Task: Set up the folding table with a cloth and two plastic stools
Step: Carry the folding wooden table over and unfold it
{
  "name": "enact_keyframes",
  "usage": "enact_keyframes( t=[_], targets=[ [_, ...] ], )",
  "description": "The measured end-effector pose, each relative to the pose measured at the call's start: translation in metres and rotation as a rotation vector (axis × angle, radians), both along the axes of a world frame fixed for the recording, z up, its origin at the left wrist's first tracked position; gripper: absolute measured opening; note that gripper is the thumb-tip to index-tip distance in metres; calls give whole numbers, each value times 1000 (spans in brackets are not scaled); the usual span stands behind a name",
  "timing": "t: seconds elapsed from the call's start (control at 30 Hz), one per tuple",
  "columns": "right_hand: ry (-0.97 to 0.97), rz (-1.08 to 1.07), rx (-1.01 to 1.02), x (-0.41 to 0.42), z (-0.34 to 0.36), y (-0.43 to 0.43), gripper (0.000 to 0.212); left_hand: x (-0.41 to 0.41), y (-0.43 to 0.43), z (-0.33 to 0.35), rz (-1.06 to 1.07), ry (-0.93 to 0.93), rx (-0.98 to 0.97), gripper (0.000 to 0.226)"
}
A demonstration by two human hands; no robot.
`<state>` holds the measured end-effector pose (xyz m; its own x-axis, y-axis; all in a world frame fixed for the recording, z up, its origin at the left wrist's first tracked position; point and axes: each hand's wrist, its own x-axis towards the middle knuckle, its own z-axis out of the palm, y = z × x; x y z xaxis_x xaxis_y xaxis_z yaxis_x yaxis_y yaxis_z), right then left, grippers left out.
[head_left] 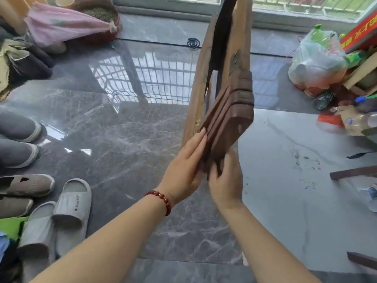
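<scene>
The polished marble floor (126,123) fills my view, bright with window reflections. Above its middle I have the folding table (230,111) folded shut, stood on edge and leaning slightly, its dark wooden top turned edge-on to me and the paler wooden legs running up behind it toward the window.

My left hand (183,166) lies flat against the left face of the tabletop, fingers straight and pressing. My right hand (226,180) takes the near lower corner from the right, fingers curled round the edge.

I judge this table heavy and stiff: thick, solid wood, with a metal hinge plate where a leg meets the top. It will want to swing as it opens, so I would hold the thick outer edges of the top, well clear of the hinge and the gap between the folded parts.

A pink cloth (61,23) is draped by the floor's far left corner; I cannot tell whether it is the one meant. No stools are in view. Pale slippers (71,203) lie at the near left edge, and a red bead bracelet (161,199) circles my left wrist.
</scene>
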<state>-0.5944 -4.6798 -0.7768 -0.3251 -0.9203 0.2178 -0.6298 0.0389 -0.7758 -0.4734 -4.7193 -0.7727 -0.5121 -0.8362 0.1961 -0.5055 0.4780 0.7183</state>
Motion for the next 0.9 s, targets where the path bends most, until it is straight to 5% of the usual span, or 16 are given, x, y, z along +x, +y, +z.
enact_keyframes(
  t=[0.27,0.4,0.67,0.9],
  targets=[
    [118,63,-370,1,-39,-11,48,-11,-19,-18,248,50,-279,64],
    [-40,89,-381,7,-51,-12,49,-8,-17,-22,257,30,-356,72],
    [-7,-61,-509,11,-72,-9,57,3,-17,-51,151,179,-482,67],
    [-104,-199,-322,22,-130,14,62,-1,6,-87,262,315,-146,70]
  ],
)
